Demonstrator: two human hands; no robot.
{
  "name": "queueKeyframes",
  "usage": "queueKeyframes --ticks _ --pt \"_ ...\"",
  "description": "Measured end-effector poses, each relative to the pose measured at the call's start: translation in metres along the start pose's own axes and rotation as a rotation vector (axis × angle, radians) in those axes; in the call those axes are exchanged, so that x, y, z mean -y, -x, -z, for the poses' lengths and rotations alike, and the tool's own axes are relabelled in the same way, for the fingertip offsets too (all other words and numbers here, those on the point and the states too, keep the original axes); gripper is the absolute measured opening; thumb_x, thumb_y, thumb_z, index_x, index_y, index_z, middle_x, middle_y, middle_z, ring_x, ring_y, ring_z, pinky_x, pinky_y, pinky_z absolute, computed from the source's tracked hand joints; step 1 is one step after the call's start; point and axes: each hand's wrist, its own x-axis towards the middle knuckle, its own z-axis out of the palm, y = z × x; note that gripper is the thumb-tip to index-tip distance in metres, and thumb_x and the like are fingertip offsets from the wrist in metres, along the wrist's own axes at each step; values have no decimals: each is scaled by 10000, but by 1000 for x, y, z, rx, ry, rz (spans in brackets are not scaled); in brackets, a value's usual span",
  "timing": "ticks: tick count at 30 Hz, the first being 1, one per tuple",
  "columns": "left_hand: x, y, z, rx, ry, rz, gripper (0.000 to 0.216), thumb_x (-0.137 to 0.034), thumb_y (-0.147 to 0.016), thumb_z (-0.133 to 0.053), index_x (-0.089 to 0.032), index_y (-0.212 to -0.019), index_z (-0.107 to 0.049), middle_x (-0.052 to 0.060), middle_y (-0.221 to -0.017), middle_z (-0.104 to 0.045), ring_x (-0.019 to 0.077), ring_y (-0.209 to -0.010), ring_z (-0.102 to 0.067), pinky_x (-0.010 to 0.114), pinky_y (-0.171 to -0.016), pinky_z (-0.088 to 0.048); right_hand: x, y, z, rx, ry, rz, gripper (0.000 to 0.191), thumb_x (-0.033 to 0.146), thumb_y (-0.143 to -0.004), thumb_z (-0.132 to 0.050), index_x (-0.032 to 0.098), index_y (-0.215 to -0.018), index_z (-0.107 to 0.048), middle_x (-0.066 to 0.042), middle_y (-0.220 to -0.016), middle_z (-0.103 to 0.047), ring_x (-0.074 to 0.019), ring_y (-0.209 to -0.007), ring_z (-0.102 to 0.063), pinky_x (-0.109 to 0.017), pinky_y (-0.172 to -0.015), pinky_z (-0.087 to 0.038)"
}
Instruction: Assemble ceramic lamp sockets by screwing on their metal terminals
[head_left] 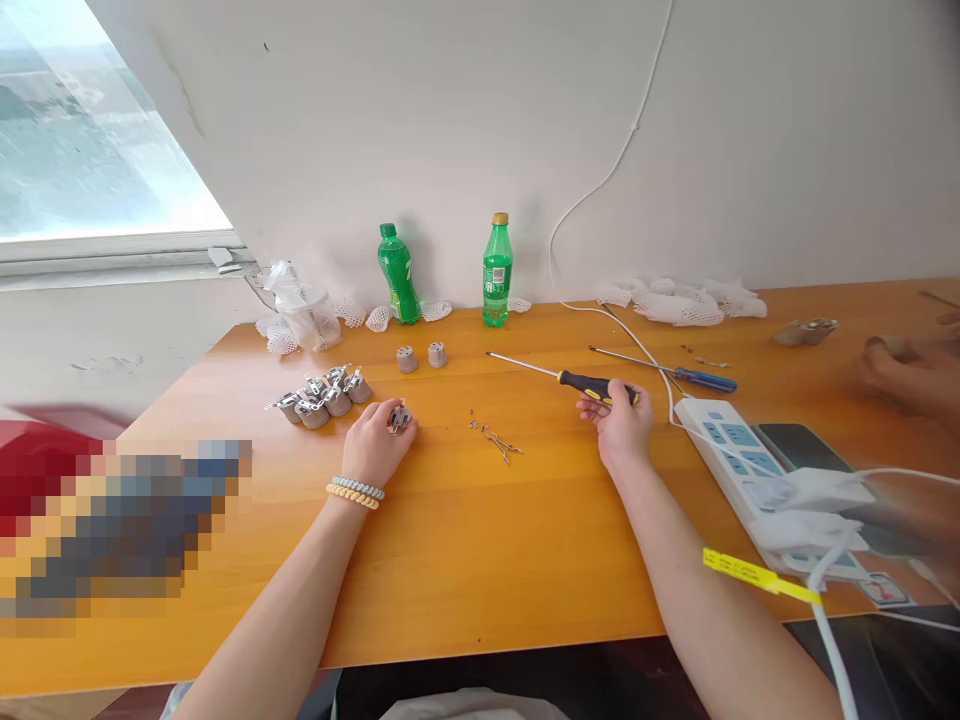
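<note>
My left hand (377, 441) rests on the wooden table (465, 540), fingers closed round a small grey socket part (400, 418) with metal tabs. Just left of it lies a cluster of several similar grey socket parts (322, 396). My right hand (621, 421) grips the black-and-yellow handle of a screwdriver (559, 375), whose long shaft points left, low over the table. Between my hands lie a few small screws and wire clips (495, 438). Two more grey parts (421, 356) stand farther back.
Two green bottles (399, 274) (496, 270) stand by the wall. A blue-handled screwdriver (679, 374) lies right of mine. A white power strip (757, 470) with plugs and a phone (799, 446) sit at the right. Another person's hand (911, 370) rests at far right. White foam netting (682, 302) lies at the back.
</note>
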Motion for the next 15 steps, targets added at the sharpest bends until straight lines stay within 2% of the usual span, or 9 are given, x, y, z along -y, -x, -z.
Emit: queueKeyframes --ticks 6,11,15 --pt "-2 1 0 28 -5 37 389 -366 -764 -565 -217 -1123 -584 80 -1047 -663 255 -956 -624 354 -809 -478 4 3 0 29 1 15 420 429 -685 -701 220 -896 -403 18 -602 -658 -187 -501 -669 -240 -416 -495" --pt "-5 3 0 29 22 22 359 -362 -796 -516 -209 -1107 -611 88 -1026 -652 240 -914 -626 349 -810 -480 0 5 0 61 34 15 410 430 -695 -694 218 -899 -409 14 -618 -672 -181 -503 -670 -246 -431 -505" --pt "-1 -11 15 14 121 74 444 -361 -760 -558 -191 -1170 -571 81 -1027 -664 227 -934 -623 344 -839 -478 -3 5 0 68 39 14 444 459 -676 -704 220 -908 -410 29 -619 -663 -172 -499 -666 -243 -430 -507"
